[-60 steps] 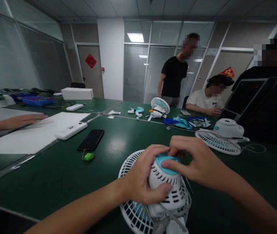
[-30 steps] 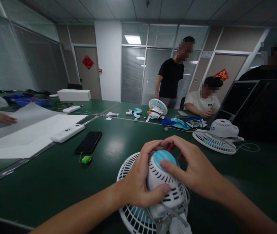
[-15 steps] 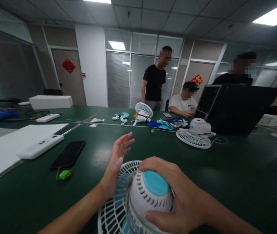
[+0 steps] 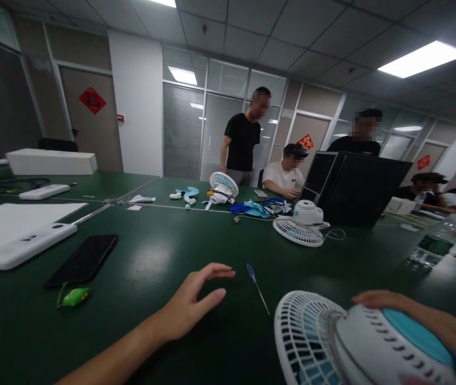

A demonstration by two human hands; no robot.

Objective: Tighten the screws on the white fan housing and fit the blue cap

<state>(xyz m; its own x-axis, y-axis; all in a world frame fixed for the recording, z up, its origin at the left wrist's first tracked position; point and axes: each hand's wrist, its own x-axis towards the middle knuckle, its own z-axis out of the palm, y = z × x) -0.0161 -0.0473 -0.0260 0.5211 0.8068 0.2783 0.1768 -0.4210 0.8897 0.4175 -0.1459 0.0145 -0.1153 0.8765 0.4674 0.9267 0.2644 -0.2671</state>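
The left forearm (image 4: 131, 345) extends obliquely from the lower edge to the left hand (image 4: 185, 305), its fingers outstretched and thumb apart, while the right hand (image 4: 399, 302), partly hidden, arches forward at lower right.

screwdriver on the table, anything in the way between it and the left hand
Nothing visible does: only green tabletop shows between the left hand and the screwdriver. The white fan, with the right hand on it, is on the screwdriver's other side.
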